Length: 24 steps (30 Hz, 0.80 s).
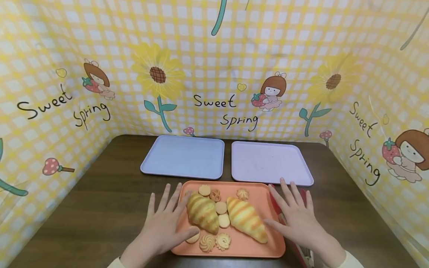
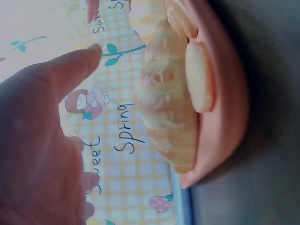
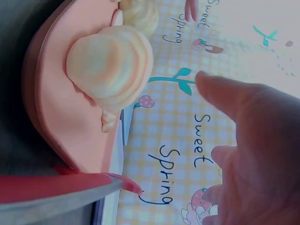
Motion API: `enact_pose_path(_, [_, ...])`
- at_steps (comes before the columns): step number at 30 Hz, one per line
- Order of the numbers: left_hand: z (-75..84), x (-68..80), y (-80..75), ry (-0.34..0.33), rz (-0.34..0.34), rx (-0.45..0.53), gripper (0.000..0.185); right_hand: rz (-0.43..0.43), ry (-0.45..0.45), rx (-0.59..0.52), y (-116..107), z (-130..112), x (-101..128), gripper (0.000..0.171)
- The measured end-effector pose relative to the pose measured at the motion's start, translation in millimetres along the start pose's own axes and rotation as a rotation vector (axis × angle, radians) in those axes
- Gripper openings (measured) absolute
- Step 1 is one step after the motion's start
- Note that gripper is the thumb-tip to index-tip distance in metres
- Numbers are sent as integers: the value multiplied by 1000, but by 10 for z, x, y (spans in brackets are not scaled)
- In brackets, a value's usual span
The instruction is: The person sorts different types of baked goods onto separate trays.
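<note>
Fingers spread, my left hand [image 1: 164, 223] is over the left edge of an orange tray [image 1: 248, 250]. My right hand [image 1: 299, 219] spreads in the same way over the tray's right edge, and neither grips anything. Between them two croissants [image 1: 202, 213] [image 1: 246, 219] lie slanted on the tray. Around these sit several plain round cookies [image 1: 223, 221], a small pretzel cookie [image 1: 215, 195], a star-shaped cookie [image 1: 242, 194] and piped swirl cookies [image 1: 207, 242]. Red-tipped metal tongs [image 3: 56, 187] lie along the tray's right side, partly hidden beneath my right hand in the head view.
Behind the orange tray, a blue tray [image 1: 184, 156] stands at the left and a lilac tray [image 1: 268, 162] at the right, both bare. The dark wooden table [image 1: 90, 208] is enclosed at the back and sides by yellow checked cloth [image 1: 207, 67].
</note>
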<state>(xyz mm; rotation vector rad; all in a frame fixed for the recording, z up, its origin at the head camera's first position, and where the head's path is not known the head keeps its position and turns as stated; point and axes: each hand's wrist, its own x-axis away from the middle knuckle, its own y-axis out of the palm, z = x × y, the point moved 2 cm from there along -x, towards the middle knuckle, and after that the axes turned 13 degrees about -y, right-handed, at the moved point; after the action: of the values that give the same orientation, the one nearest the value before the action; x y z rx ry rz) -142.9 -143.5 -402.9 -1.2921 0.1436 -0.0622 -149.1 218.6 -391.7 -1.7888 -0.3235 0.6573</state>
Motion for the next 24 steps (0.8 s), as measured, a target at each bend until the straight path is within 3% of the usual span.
enact_pose_path(6, [-169,159,109,-37,-21,166,103,68,-3,-44,-44,41,163,90])
enact_pose_path(13, [-307,269,193,-52,-58,366,112,78,103,-86,-61,143,400,96])
enact_pose_path(20, [-360,294,237,-190,-288,681,117,33,233,-113,11,285,572,104])
enact_pose_path(24, [-401,305,293,-221,-309,781,117,27,289,-102,60,315,649,108])
